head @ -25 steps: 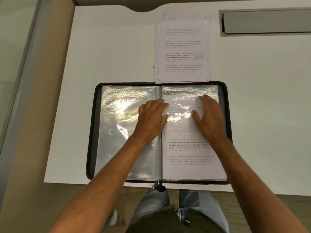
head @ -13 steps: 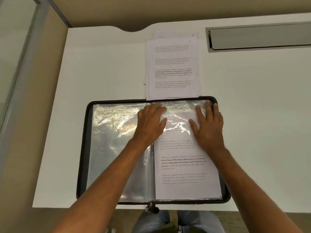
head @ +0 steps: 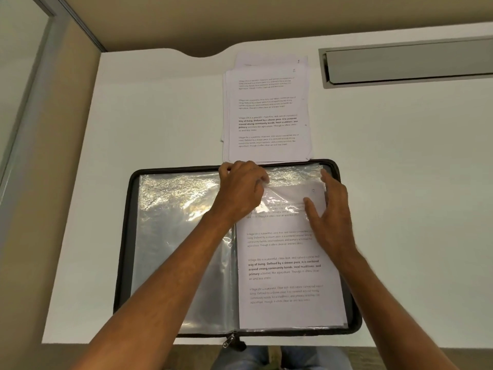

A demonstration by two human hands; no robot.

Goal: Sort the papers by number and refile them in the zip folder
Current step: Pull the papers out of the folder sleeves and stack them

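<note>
At the zip folder's [head: 128, 236] top edge, my left hand [head: 241, 190] pinched the sleeve [head: 290, 173]; my right hand [head: 329, 209] lay flat, fingers straight, on the paper [head: 288, 263].

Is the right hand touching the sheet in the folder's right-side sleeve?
Touching. In the head view the right hand lies flat with straight fingers on the sleeved sheet inside the zip folder; no gap shows.

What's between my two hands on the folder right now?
In the head view, the printed sheet's top under the plastic sleeve lies between left hand and right hand.
</note>
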